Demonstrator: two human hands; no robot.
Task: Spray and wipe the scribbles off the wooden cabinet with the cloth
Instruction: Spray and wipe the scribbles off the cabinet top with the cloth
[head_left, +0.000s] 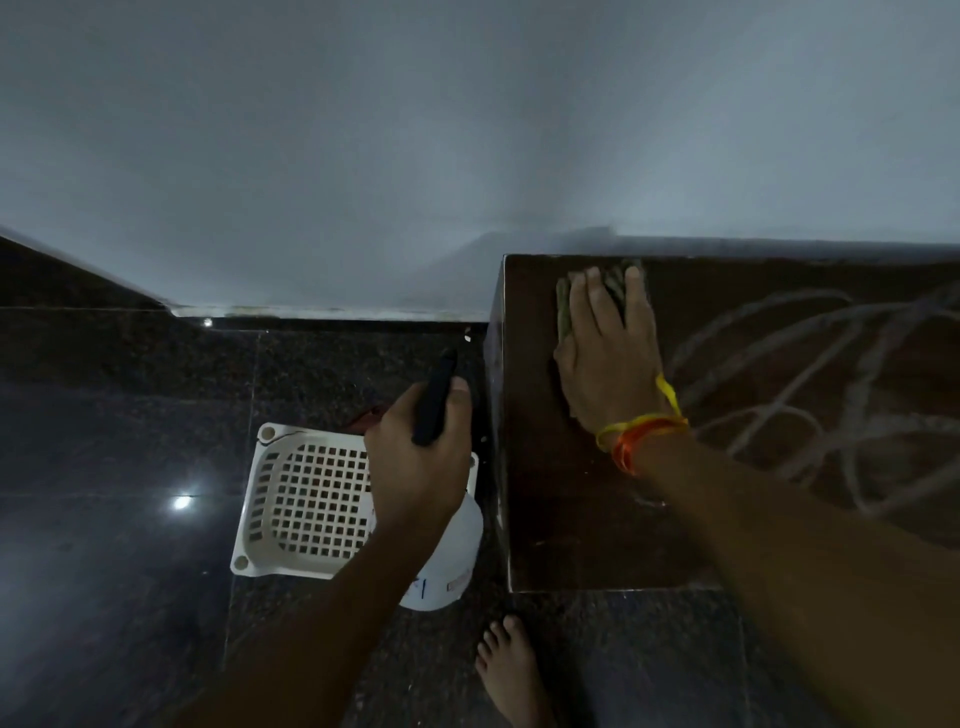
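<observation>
Beside the cabinet (597, 519), a white basket (306, 499) sits under the left hand (415, 457).

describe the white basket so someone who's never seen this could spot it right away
Start at the dark wooden cabinet on the right, then look to the floor just left of it. The white basket lies there, partly behind the left hand. Its square-holed grid sets it apart from the smooth white spray bottle beside it.

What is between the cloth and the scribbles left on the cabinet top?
Nothing visible. The right hand presses the cloth flat at the wooden cabinet top's far left corner, and bare wood runs from there to the scribbles on the right.
</observation>
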